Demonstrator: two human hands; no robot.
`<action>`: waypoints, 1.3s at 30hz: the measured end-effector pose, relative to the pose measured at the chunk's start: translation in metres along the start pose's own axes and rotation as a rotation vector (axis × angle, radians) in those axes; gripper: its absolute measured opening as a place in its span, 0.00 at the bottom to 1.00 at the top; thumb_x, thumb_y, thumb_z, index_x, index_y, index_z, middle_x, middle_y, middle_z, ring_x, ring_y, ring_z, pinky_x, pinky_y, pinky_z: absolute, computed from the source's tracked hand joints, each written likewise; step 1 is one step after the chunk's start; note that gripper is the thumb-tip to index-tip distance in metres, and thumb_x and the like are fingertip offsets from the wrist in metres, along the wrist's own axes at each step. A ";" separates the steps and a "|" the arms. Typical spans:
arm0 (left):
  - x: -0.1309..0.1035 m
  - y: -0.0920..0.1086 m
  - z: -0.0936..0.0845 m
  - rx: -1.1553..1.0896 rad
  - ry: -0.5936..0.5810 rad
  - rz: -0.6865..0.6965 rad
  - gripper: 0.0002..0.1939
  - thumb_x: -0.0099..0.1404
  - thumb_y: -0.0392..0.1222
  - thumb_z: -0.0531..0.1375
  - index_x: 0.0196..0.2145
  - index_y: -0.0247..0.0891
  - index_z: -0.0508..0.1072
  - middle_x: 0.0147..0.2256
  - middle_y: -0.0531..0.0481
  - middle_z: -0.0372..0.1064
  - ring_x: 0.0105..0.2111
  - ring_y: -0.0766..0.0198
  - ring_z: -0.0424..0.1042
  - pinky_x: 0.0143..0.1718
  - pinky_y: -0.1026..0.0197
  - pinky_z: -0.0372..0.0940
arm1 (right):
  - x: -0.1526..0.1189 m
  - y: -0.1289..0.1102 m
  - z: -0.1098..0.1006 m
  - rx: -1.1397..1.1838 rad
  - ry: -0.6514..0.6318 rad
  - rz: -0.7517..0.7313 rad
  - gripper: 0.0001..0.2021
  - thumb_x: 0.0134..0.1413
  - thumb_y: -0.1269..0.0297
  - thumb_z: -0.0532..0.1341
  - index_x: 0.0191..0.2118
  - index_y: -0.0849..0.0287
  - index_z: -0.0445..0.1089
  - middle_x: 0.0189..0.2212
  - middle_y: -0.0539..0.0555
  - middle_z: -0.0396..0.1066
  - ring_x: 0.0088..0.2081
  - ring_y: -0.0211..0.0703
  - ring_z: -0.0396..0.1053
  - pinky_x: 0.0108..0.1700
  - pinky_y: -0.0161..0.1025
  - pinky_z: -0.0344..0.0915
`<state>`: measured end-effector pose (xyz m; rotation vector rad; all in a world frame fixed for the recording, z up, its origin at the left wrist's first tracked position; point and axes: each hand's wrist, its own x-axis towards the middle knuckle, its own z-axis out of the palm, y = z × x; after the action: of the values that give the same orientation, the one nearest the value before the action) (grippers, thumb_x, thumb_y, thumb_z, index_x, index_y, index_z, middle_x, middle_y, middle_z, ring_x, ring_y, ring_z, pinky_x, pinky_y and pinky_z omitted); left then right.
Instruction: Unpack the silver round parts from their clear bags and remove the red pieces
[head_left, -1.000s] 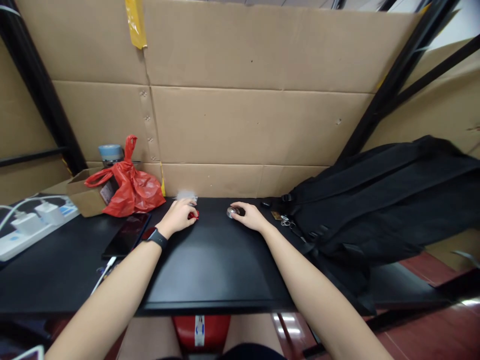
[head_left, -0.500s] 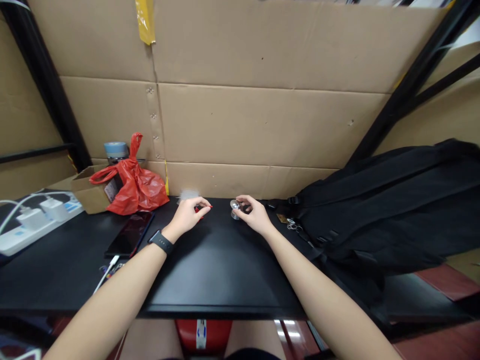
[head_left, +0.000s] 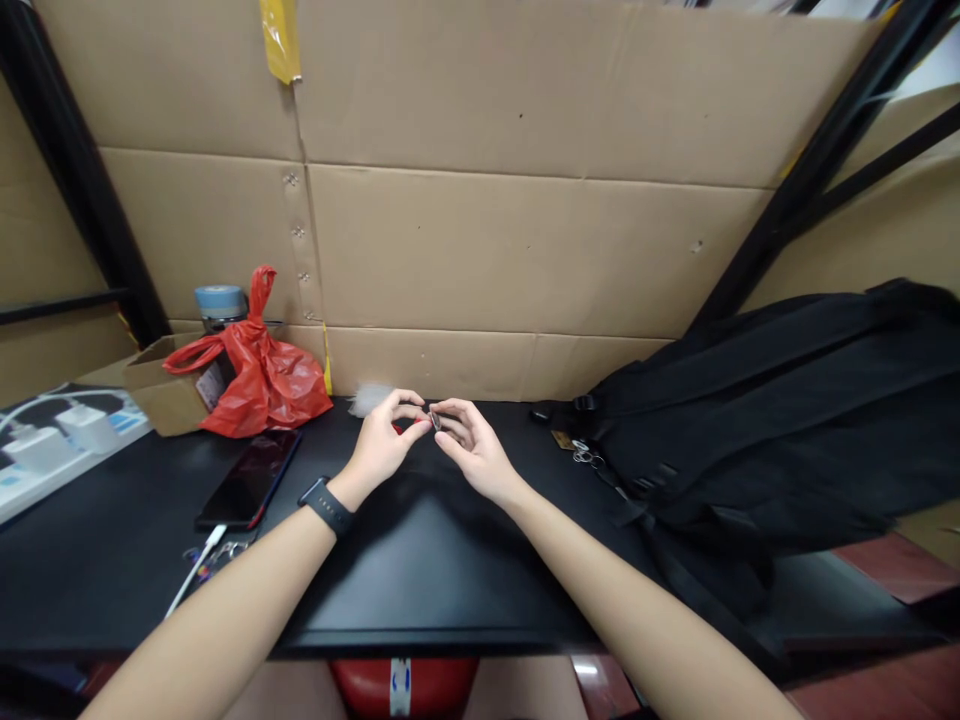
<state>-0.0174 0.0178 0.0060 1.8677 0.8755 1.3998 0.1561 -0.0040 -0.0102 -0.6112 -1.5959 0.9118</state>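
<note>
**Small red piece and metal disc meet at the fingertips**

At the far left, a power strip (head_left: 19, 488) with white plugs (head_left: 90, 428) lies on the black table (head_left: 420, 575). Beside it are an open cardboard box (head_left: 166, 398), a blue-lidded container (head_left: 221, 302) and a knotted red bag (head_left: 279, 392). Nearer the person, a phone (head_left: 247, 480) lies flat, with the end of a white cable (head_left: 213, 540) close to its near edge.

The left hand (head_left: 377, 442) is above the table, thumb and forefinger almost closed in a pinch. It has hold of a small red piece (head_left: 397, 429), mostly hidden by the fingers. Some clear plastic (head_left: 370, 399) lies behind this hand.

Between the hands is a small metal disc (head_left: 435, 420), seen nearly edge-on. The right hand (head_left: 480, 458) is part-closed, its thumb and fingers curved around the disc. The step in hand appears to be close two-handed work on these pieces. Whether they touch cannot be told. The next move seems to call for a light, steady grip and careful lining up, since the fingers cover so much.

Farther right, keys (head_left: 585, 454) lie by a large black backpack (head_left: 787, 410).
</note>
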 end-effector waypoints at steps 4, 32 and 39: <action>-0.003 0.005 0.008 -0.093 0.004 0.011 0.11 0.62 0.38 0.62 0.42 0.39 0.65 0.36 0.49 0.74 0.41 0.60 0.76 0.46 0.58 0.67 | -0.001 -0.005 0.002 -0.005 0.031 -0.017 0.18 0.56 0.58 0.66 0.50 0.52 0.64 0.51 0.56 0.67 0.53 0.47 0.71 0.54 0.45 0.69; -0.005 0.014 0.005 0.230 0.071 0.182 0.17 0.63 0.37 0.61 0.46 0.42 0.59 0.37 0.49 0.74 0.48 0.59 0.74 0.54 0.55 0.62 | -0.001 -0.009 -0.001 -0.097 0.013 0.064 0.14 0.61 0.50 0.59 0.44 0.54 0.64 0.47 0.54 0.69 0.48 0.45 0.72 0.52 0.45 0.70; -0.006 0.017 0.005 0.238 0.059 0.176 0.18 0.60 0.37 0.64 0.43 0.42 0.60 0.34 0.52 0.76 0.44 0.59 0.75 0.52 0.56 0.62 | 0.002 -0.006 -0.011 -0.345 -0.017 0.022 0.11 0.63 0.54 0.57 0.38 0.56 0.66 0.46 0.56 0.69 0.48 0.46 0.69 0.43 0.41 0.68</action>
<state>-0.0117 0.0031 0.0153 2.1358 0.9616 1.5174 0.1670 -0.0030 -0.0033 -0.8633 -1.7804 0.6613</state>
